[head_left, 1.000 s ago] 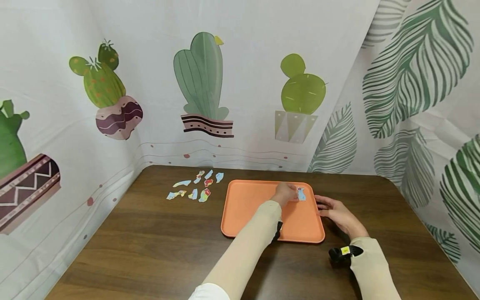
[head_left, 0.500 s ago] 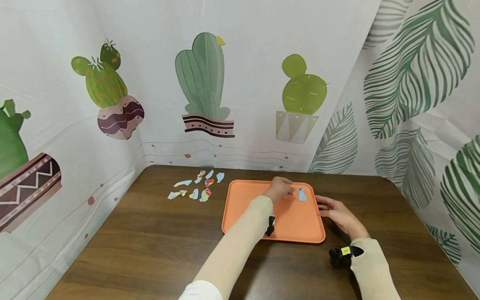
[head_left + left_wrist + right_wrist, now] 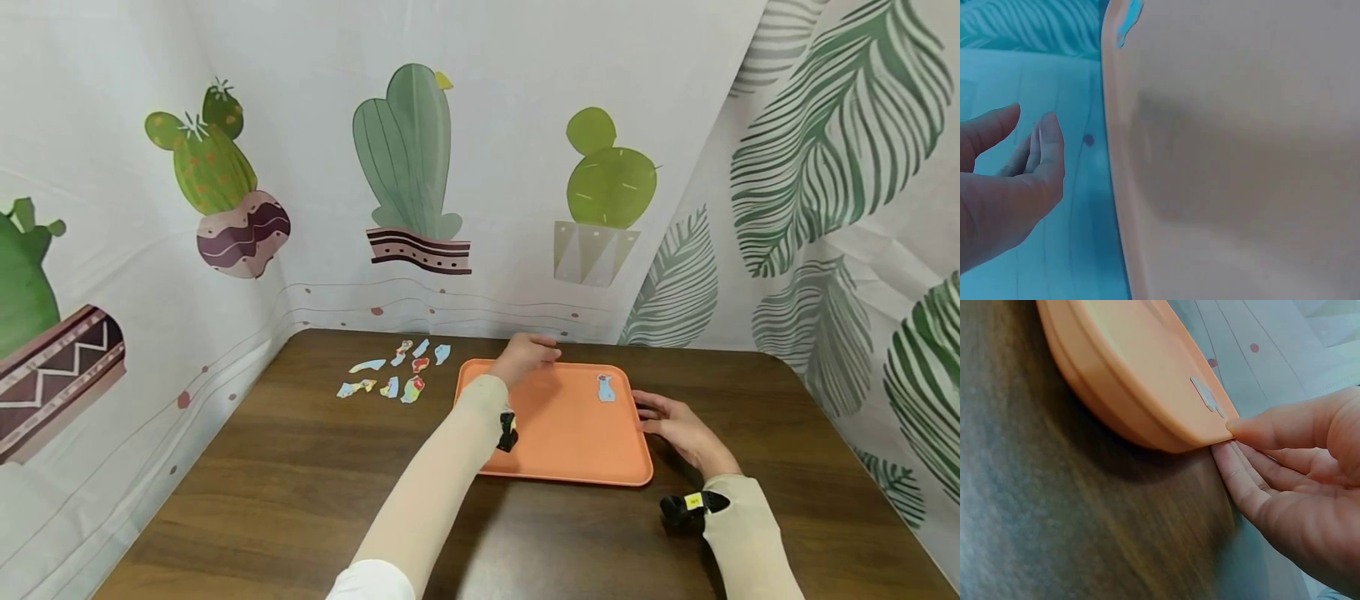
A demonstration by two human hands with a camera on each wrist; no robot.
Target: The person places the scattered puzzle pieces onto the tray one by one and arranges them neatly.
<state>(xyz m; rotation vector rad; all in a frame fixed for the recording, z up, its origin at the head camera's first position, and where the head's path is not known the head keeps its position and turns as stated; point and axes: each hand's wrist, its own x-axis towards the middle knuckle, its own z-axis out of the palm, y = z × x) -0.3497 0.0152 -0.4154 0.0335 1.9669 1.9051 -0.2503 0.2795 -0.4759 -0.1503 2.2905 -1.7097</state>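
head view: left hand (image 3: pixel 525 357) left the piece (image 3: pixel 604 388), open-fingered; right hand (image 3: pixel 678 427) pinches tray (image 3: pixel 558 433).

Your left hand (image 3: pixel 525 354) hangs over the far edge of the orange tray (image 3: pixel 570 450), empty, fingers loose and only slightly bent, with the thumb sitting apart from the rest in the left wrist view. That arm stretches out long across the tray's left side, beige sleeve all the way down, with a black strap at the wrist. Your right hand (image 3: pixel 671 425) sits at the tray's right edge, fingertips (image 3: pixel 1235 465) tucked under the rim and thumb on top of it. That forearm angles back toward you, same beige sleeve, black wrist band.
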